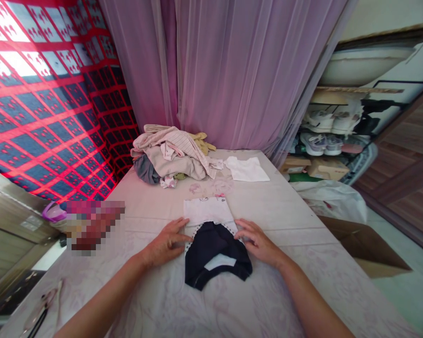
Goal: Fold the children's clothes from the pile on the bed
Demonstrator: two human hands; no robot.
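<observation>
Feed moderately bright. I log the strongest light at upper left, coming through the red-checked cloth [52, 103], its top squares blown to white. Centre evenly lit, shadows soft; the black garment [207, 244] loses fold detail. Wide-angle stretch tilts the shelf [359, 89] at upper right. Pixelated patch [95, 225] left of centre (unreadable from my end).

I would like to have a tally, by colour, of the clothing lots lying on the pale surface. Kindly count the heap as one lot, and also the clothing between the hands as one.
Mixed-colour heap: 1
White garment, right of the heap: 1
Black-and-white clothing, between left hand and right hand: 1
Total: 3 lots

The pixelated patch is unreadable, so uncounted.
</observation>
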